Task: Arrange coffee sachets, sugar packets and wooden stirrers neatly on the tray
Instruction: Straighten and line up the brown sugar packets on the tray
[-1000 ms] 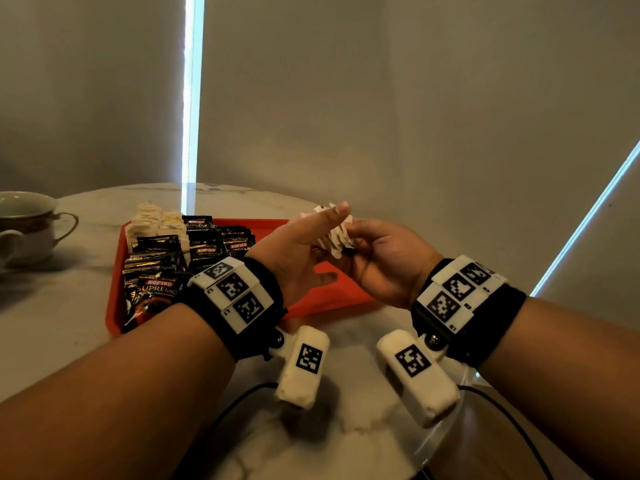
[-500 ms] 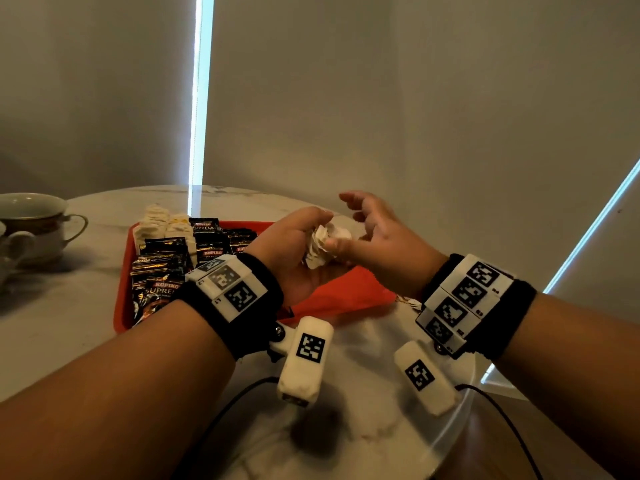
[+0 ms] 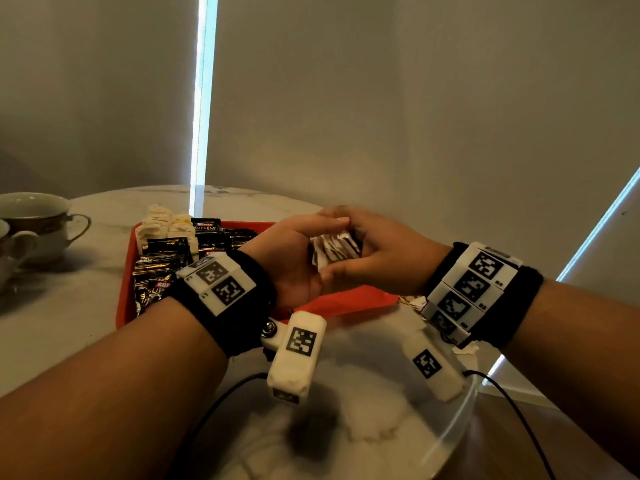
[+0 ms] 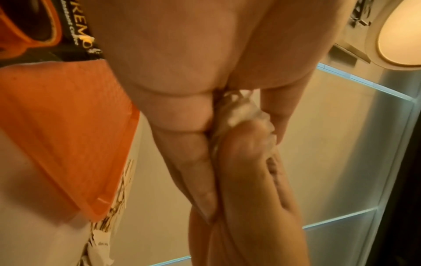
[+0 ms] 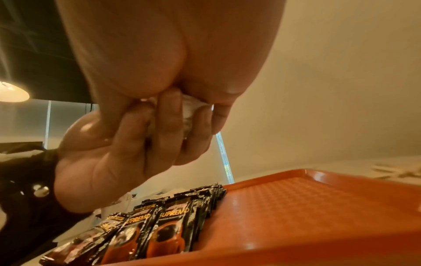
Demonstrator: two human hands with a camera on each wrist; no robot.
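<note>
Resting on marble table (image 3: pixel 86 306) by grey wall: 1 red tray (image 3: pixel 346 301), 2 cups (image 3: pixel 38 220). Left hand (image 3: pixel 294 258), right hand (image 3: pixel 384 258) both clasp sugar packets (image 3: pixel 334 252) (count unclear).

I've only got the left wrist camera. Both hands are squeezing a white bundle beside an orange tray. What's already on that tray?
Observer: The head view shows black coffee sachets in overlapping rows on the left half of the tray.
Operator: Any pale packets placed yet?
Observer: Yes, pale packets stand at the tray's far left corner, behind the sachets.
Operator: Is there room for this bundle?
Observer: The right wrist view shows uncovered tray floor right of the sachets. The left hand and right hand hold the bundle above it.
</note>
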